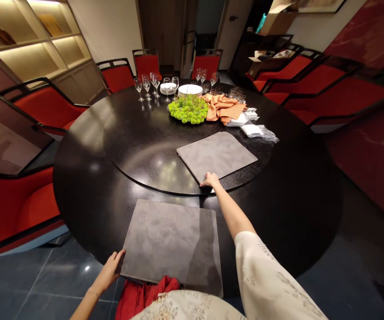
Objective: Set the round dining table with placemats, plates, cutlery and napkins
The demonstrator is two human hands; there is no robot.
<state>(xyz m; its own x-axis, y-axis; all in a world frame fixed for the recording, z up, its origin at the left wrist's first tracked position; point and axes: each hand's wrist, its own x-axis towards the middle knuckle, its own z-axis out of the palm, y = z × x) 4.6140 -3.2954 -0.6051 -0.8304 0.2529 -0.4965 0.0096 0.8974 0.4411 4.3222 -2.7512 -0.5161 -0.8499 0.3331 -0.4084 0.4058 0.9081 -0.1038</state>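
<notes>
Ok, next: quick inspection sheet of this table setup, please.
surface: round black table with a turntable, both glossy
job's things: near grey mat on the table's outer ring; far grey mat on the turntable
clutter: wine glasses, plates, green fruit, orange napkins, plastic packets, all at the far side
grippers: none, bare hands; left hand at the near mat's left edge; right hand on the far mat's near corner
cables: nothing seen
surroundings: red chairs, lit shelves, dark floor tiles
</notes>
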